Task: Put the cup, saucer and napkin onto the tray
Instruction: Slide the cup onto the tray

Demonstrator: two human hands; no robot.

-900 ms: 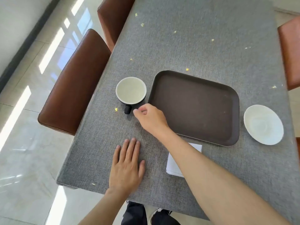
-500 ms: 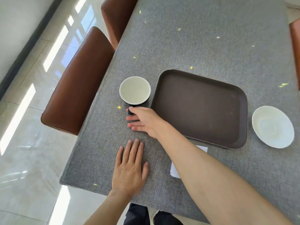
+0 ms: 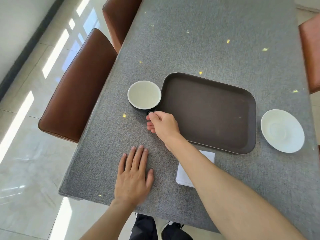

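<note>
A black cup with a pale inside stands just left of the dark brown tray, its rim touching the tray's left edge. My right hand is closed around the cup's handle, which it mostly hides. My left hand lies flat and open on the cloth near the front edge. The white saucer sits on the table to the right of the tray. A folded white napkin lies in front of the tray, partly under my right forearm.
The table wears a grey woven cloth. Brown leather chairs stand along the left side, and another chair is at the right edge. The table's front edge is close to my left wrist.
My right hand reached to the cup's handle and closed on it. The cup has shifted right, up against the tray's left edge. My left hand stayed flat.
</note>
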